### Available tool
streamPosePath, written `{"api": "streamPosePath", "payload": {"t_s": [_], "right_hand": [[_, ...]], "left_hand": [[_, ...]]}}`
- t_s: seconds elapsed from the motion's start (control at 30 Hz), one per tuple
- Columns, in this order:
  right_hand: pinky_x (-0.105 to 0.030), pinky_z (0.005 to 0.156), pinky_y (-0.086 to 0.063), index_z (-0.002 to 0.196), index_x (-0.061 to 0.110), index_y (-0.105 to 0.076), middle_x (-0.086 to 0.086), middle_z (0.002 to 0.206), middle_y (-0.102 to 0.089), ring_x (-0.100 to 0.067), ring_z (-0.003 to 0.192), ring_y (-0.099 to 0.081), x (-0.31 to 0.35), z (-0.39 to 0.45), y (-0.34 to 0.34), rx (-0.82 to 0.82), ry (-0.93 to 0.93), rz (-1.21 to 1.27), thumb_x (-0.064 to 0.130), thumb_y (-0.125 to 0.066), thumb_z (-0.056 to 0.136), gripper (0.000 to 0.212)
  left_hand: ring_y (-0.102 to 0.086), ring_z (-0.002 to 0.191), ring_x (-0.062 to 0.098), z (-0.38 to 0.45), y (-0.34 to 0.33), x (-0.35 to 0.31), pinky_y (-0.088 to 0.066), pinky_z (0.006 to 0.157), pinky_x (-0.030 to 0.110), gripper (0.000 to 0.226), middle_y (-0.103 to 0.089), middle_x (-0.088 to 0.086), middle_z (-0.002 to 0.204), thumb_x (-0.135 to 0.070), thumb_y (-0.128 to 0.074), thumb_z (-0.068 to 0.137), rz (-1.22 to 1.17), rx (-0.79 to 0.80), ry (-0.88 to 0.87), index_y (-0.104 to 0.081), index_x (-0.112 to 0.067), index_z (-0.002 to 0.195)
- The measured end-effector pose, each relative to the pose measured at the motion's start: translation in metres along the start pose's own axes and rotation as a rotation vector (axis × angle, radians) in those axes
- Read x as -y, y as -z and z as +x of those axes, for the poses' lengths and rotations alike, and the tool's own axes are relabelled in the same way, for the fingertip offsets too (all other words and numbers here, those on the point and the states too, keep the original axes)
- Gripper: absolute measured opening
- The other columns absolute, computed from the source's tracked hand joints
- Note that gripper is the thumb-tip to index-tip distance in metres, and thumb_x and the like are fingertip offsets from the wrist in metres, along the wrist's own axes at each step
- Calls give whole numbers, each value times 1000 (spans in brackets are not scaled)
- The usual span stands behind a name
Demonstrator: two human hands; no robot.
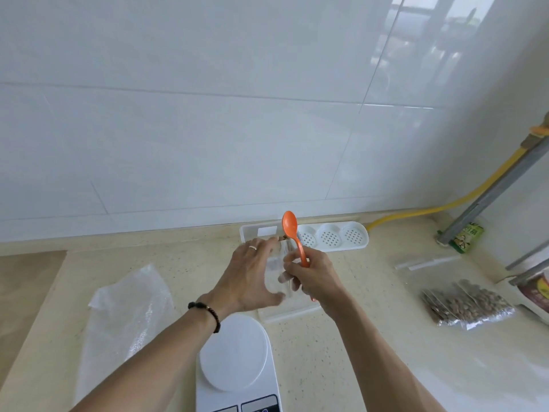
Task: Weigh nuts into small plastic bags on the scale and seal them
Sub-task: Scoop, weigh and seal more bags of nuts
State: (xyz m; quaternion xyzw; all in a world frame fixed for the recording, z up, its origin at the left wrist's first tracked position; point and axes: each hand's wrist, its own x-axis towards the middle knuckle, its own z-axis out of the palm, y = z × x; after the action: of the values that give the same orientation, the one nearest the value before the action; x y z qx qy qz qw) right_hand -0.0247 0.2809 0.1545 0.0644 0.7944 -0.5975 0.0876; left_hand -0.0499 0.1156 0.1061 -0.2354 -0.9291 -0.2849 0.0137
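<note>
A small clear plastic bag (277, 270) hangs in the air between both hands, above the counter behind the scale. My left hand (248, 276) holds its left side, fingers spread and thumb near the bag's bottom. My right hand (315, 276) grips an orange spoon (292, 231) by the handle, bowl pointing up, and also pinches the bag's right edge. The white scale (234, 358) with its round platform sits bare just in front of me. Sealed small bags of nuts (463, 303) lie stacked at the right.
A large crumpled clear bag (127, 310) lies at the left. A white perforated tray (332, 237) stands against the wall. A shallow clear tray (289, 313) lies under my hands. At the right are a green packet (468, 237), a yellow hose (439, 208) and a brown pouch (536, 288).
</note>
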Motion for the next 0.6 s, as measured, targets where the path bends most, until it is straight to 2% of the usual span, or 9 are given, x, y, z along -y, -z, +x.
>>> {"api": "streamPosePath", "payload": {"t_s": [0.1,0.2,0.3,0.37,0.43,0.53,0.6], "right_hand": [[-14,43,-39,94,-2,-65,-17,73,-72,-7,48,-56,-4,4,3,-4,0,36,1,-62,89,7],[-15,44,-40,92,1,-68,-15,75,-72,-10,51,-56,-9,11,3,6,-2,33,6,-65,89,7],[-19,48,-41,90,3,-68,-13,80,-72,-13,56,-55,-16,23,0,-27,-21,-15,22,-63,93,20],[-27,53,-43,92,7,-67,-12,84,-69,-15,62,-53,-20,32,1,-70,-90,-4,27,-52,97,25],[-31,59,-45,90,11,-64,-12,81,-60,-18,67,-51,-26,41,5,-88,-148,-32,18,-42,99,25],[-34,65,-54,82,2,-57,-9,75,-48,-22,69,-49,-37,60,11,-73,-146,-233,-1,-36,93,24],[-36,69,-60,96,1,-64,-8,82,-55,-26,71,-59,-41,71,12,-96,-117,-286,-3,-41,93,24]], "left_hand": [[-49,104,-3,1,4,8,-37,102,37,76,-51,-14,115,-51,-72,58,-171,-157,-21,-45,-26,125],[-47,96,-14,3,5,13,-38,100,33,76,-52,-19,110,-57,-71,55,-215,-144,-5,-49,-28,121],[-48,96,-1,4,2,20,-36,96,30,84,-50,-17,106,-60,-73,57,-171,-118,30,-44,-30,130],[-47,97,4,4,1,27,-32,93,28,83,-46,-19,102,-53,-78,63,-124,-98,62,-41,-29,133],[-48,98,9,4,1,36,-32,93,29,81,-42,-19,98,-49,-80,66,-80,-88,107,-41,-27,134],[-51,102,13,9,-3,52,-35,95,31,84,-44,-11,101,-53,-77,67,-18,-84,159,-40,-28,138],[-53,104,15,16,-7,63,-38,94,33,87,-46,-8,103,-57,-72,64,11,-74,194,-40,-27,139]]}}
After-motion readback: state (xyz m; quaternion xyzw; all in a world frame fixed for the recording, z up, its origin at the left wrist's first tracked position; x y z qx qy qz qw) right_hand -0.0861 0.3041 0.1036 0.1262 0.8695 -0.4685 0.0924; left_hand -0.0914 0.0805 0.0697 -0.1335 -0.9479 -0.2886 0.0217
